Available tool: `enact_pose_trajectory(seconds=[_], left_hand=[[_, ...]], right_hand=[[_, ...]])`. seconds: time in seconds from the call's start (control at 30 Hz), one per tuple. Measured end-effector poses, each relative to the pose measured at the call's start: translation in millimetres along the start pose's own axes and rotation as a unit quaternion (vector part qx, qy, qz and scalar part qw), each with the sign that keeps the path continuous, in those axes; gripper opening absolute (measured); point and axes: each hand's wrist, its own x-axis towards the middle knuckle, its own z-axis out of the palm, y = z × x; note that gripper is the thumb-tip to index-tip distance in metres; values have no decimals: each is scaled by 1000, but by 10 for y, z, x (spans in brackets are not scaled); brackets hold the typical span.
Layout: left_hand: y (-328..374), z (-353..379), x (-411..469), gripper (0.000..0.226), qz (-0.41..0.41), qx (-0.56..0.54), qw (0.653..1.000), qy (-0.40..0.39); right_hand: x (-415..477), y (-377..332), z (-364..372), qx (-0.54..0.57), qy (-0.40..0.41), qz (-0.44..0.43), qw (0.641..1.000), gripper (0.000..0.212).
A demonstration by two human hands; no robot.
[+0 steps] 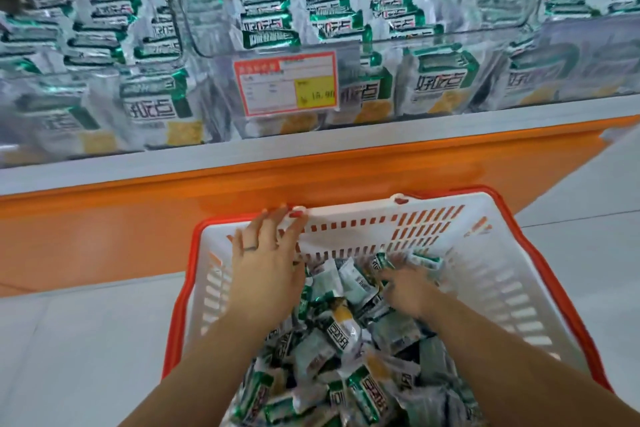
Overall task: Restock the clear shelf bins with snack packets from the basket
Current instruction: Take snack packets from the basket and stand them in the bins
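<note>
A white basket (485,274) with an orange-red rim stands on the floor below the shelf, filled with several green-and-white snack packets (343,333). My left hand (266,260) reaches flat over the basket's far-left corner, straight fingers touching the far wall. My right hand (405,284) is down among the packets at the far side, its fingers curled into them and holding a few packets (420,260); blur hides the exact grip. Above, clear shelf bins (277,45) hold rows of the same packets.
A red-and-yellow price tag (285,83) hangs on the middle bin's front. A grey shelf edge (311,146) and an orange base panel (138,218) run under the bins. Pale floor tiles (86,340) lie left and right of the basket.
</note>
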Motion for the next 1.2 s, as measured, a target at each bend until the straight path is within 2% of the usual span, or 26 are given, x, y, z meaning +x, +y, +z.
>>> enact_pose_trajectory(seconds=[0.13, 0.23, 0.27, 0.33, 0.4, 0.5, 0.57, 0.63, 0.8, 1.0, 1.2], left_hand=[[-21, -10, 12, 84, -7, 16, 999, -27], [25, -126, 14, 80, -21, 23, 997, -76], [29, -172, 22, 76, -29, 20, 995, -96], [50, -313, 59, 69, -33, 21, 990, -136], [104, -496, 90, 63, -41, -16, 985, -170], [263, -869, 134, 48, -39, -148, 969, -194], [466, -1174, 131, 44, -13, -273, 941, -201], [677, -1482, 113, 45, 13, -361, 912, -191], [1137, -2081, 166, 15, 27, -428, 896, -113], [1530, -2536, 404, 13, 25, -440, 897, 6], [1714, -2702, 918, 16, 53, -450, 891, 36]], right_hand=[[-29, -1, -82, 40, 30, 11, 999, 37], [-181, -16, -233, 104, 80, 5, 991, 8], [-254, -25, -301, 114, 86, -8, 990, 8], [-410, -41, -468, 131, 98, -34, 986, 24], [-601, -101, -671, 145, 111, -64, 981, 32], [-967, -284, -1027, 127, 125, -112, 978, 38], [-1275, -393, -1248, 104, 140, -147, 974, 41], [-1645, -465, -1460, 94, 158, -178, 967, 39], [-2382, -476, -1954, 64, 223, -206, 951, 38], [-2667, -371, -2425, 54, 397, -204, 893, 40], [-2462, -159, -2925, 69, 459, -190, 865, 37]])
